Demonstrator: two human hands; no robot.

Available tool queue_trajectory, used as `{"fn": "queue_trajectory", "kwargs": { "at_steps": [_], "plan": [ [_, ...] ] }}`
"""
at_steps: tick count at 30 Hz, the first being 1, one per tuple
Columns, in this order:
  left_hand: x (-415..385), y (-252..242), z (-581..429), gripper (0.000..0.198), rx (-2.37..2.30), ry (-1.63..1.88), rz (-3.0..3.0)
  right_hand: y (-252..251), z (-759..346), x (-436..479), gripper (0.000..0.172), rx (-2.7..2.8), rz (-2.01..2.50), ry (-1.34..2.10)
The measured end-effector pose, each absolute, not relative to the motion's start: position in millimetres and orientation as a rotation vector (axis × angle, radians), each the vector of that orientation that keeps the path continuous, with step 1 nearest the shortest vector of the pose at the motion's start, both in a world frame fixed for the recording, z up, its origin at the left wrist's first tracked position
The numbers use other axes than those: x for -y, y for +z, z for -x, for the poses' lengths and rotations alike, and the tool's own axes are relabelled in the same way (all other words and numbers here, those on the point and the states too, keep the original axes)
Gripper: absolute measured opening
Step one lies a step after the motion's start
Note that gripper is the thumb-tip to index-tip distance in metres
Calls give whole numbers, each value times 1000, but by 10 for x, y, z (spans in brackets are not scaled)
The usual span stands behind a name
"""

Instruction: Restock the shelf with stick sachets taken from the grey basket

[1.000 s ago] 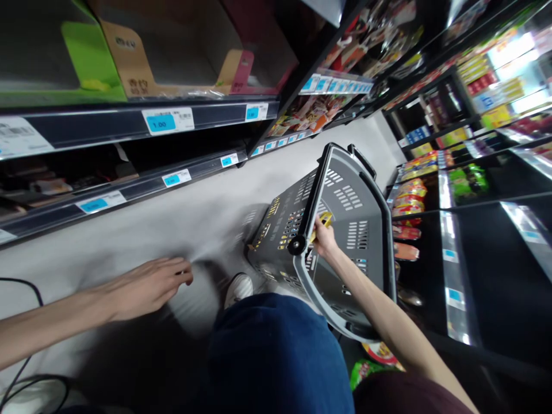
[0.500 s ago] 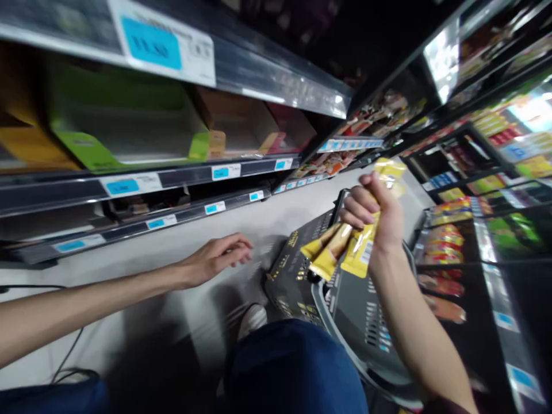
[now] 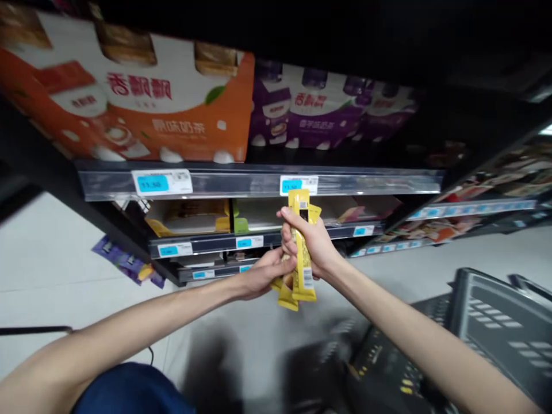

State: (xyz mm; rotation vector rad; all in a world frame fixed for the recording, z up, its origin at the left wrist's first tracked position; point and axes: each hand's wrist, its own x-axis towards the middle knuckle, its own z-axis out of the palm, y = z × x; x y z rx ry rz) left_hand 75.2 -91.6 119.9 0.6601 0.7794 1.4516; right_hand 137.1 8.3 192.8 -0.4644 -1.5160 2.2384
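My right hand [image 3: 314, 244] is closed round a bunch of long yellow snack packets [image 3: 301, 253], held upright in front of the shelves. My left hand [image 3: 264, 275] has come up beside it, and its fingers pinch the lower ends of the same packets. Behind the packets runs a shelf rail with blue price tags [image 3: 297, 185]. Below that rail, a yellow display carton [image 3: 190, 217] and a green one [image 3: 241, 224] sit on the shelf level with my hands.
An orange drink carton [image 3: 129, 98] and a purple one [image 3: 319, 106] stand on the upper shelf. The grey shopping basket [image 3: 487, 328] rests on the floor at lower right. Purple packets [image 3: 125, 265] lie on the floor at the shelf's left end. More stocked shelves run off to the right.
My view swung up from the basket to the shelves. My right hand lifted the yellow packets out of the basket and up to the shelf; my left hand came off the floor side and took their lower ends.
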Motion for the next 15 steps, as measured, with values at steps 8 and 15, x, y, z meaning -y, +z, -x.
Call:
{"fn": "queue_trajectory", "kwargs": {
  "at_steps": [8,15],
  "plan": [
    [1139,816,-780,53,-933,1322,-719,1360,-1510,-51,34,1822,793,1717],
    [1214,455,-999,53,-1248,1401,-507,713,-1853,-46,45,1629,1067,2096]
  ]
}}
